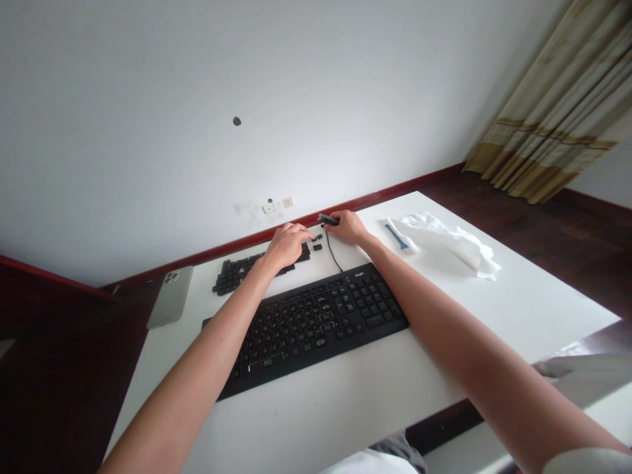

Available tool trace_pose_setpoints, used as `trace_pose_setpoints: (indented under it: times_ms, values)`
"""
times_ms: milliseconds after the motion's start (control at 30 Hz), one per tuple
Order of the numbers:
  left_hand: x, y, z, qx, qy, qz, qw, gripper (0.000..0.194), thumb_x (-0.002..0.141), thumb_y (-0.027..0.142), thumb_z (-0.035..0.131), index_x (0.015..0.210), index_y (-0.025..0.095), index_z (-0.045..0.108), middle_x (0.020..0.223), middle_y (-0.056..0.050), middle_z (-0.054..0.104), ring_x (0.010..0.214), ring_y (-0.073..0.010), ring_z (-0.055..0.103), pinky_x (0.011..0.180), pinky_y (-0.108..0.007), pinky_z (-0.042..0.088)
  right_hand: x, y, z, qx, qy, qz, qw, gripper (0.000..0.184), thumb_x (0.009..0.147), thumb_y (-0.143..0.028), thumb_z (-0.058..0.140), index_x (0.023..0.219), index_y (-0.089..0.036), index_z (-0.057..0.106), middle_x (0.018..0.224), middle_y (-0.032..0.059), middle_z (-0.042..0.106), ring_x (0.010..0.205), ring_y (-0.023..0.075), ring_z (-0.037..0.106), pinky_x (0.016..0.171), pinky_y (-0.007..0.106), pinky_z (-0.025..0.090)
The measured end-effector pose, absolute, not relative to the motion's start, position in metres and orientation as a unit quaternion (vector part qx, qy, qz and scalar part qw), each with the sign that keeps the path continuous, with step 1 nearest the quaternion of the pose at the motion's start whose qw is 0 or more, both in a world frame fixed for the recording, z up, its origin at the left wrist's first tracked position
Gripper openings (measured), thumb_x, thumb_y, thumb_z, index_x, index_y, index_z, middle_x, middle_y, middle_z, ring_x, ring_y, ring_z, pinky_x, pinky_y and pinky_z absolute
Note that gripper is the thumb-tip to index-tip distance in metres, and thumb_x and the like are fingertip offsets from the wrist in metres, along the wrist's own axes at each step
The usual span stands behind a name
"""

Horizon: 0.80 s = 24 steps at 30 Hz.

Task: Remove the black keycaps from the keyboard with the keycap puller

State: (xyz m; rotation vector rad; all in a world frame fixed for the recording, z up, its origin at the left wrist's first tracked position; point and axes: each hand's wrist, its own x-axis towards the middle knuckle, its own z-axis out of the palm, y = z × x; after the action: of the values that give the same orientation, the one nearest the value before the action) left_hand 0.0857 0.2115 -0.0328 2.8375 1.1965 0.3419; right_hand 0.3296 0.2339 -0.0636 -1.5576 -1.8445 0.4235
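Observation:
My left hand (286,247) reaches past the keyboard, its fingertips closed on a small black keycap (313,238) at the table's far edge. Just below it stands a group of loose black keycaps (232,275), partly covered by that hand and forearm. My right hand (349,228) is closed around what looks like a bundled black cable (328,220); a thin cord runs from there down to the keyboard. The black keyboard (296,352) lies between my forearms, its left part hidden by my left arm. Single keycaps (317,247) rest between the hands.
A phone (170,297) lies at the table's left edge. On the right are a blue tool (396,236) and a crumpled white plastic bag (457,243). The white table (345,401) stands close to a wall with sockets (278,205); a curtain (553,125) hangs at right.

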Motion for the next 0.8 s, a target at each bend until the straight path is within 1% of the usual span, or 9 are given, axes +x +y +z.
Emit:
trace_pose_setpoints:
  times_ms: [300,567,800]
  values:
    - [0.0781,0.2093,-0.0318,0.914,0.386,0.12,0.03,0.059,0.086,-0.003,0.038,0.116,0.03,0.078,0.133,-0.002,0.068,0.122,-0.0259,0.054,0.107,-0.042,0.045,0.3297,0.2327,-0.062,-0.597,-0.71,0.163,0.337,0.02,0.083,-0.037,0.074,0.087,-0.019,0.079,0.081,0.0051,0.077,0.071,0.0186,0.062,0.066,0.028,0.039]
    - [0.076,0.2103,-0.0327,0.914,0.385,0.124,0.028,0.056,0.084,-0.004,0.039,0.11,0.028,0.077,0.13,-0.002,0.069,0.121,-0.0254,0.054,0.108,-0.042,0.045,0.3297,0.2324,-0.0626,-0.598,-0.708,0.163,0.338,0.019,0.083,-0.036,0.074,0.088,-0.018,0.079,0.083,0.0053,0.077,0.071,0.0179,0.062,0.068,0.028,0.039]
    - [0.0825,0.2125,-0.0283,0.908,0.397,0.132,0.039,0.058,0.086,-0.004,0.039,0.124,0.026,0.072,0.133,-0.003,0.067,0.123,-0.0255,0.054,0.109,-0.042,0.044,0.3298,0.2327,-0.0623,-0.595,-0.709,0.167,0.341,0.019,0.083,-0.035,0.074,0.088,-0.017,0.079,0.082,0.0047,0.076,0.071,0.0168,0.06,0.068,0.027,0.039]
